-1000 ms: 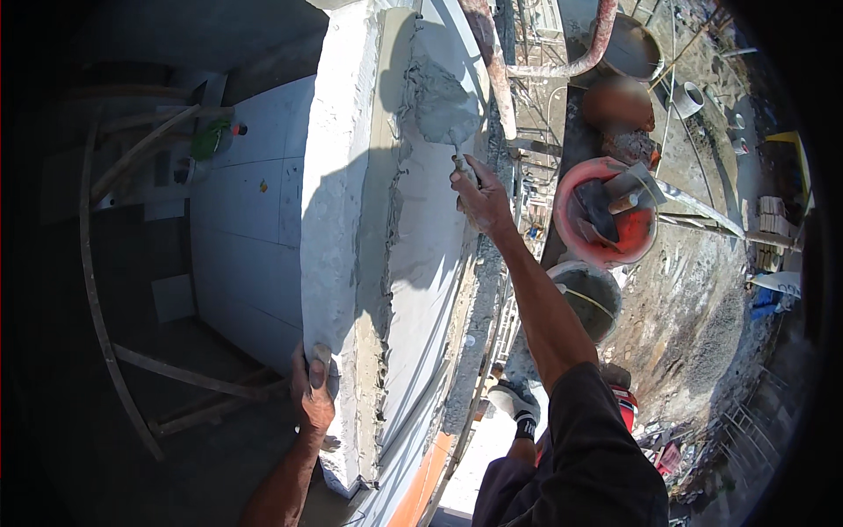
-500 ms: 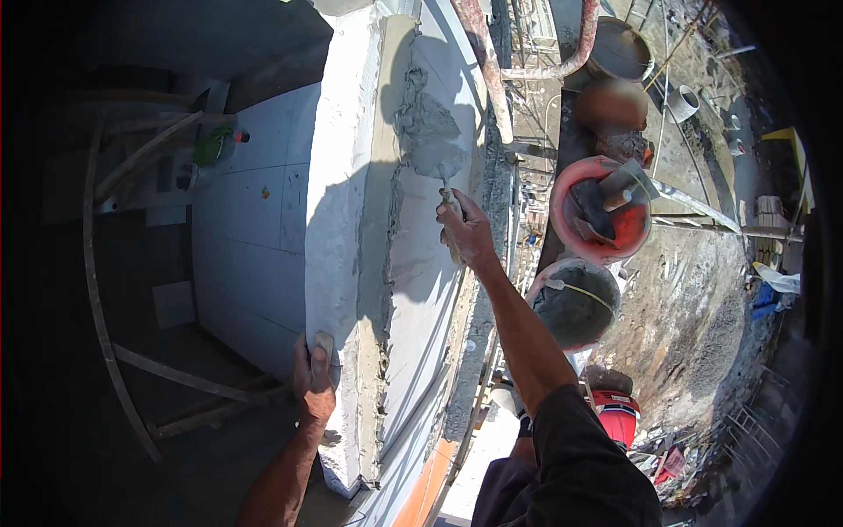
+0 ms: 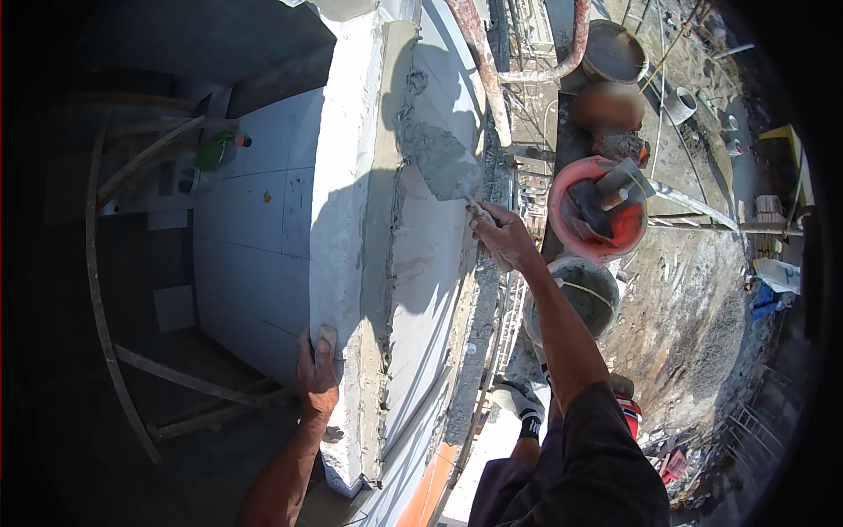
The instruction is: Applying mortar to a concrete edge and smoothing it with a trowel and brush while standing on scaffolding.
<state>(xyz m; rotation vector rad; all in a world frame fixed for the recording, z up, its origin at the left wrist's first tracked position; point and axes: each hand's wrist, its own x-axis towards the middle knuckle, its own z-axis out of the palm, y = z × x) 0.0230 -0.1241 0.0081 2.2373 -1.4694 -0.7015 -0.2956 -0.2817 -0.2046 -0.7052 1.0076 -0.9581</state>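
My right hand [image 3: 502, 237] is closed round the handle of a pointed trowel [image 3: 446, 165]. Grey mortar coats the trowel's blade, which lies over the pale sill surface beside a smoothed mortar strip [image 3: 378, 263]. My left hand [image 3: 318, 386] is closed on the inner edge of the white wall [image 3: 338, 237], thumb on top. A small pale piece at its thumb tip is too unclear to name. Ragged wet mortar runs along the strip's right border, partly hidden by the blade.
To the right stand a pink-red bucket [image 3: 562, 224] with tools in it and a bucket of grey mortar [image 3: 571, 329]. Red-and-white scaffold pipes [image 3: 536, 75] cross above. Left of the wall, a dim room has a tiled floor [image 3: 250, 220] and a wooden frame [image 3: 98, 290]. Rubble lies below right.
My right hand has drawn the trowel rightward and slightly down, off the ragged mortar line. Its blade now tilts more to the right. My left hand keeps its place on the wall edge.
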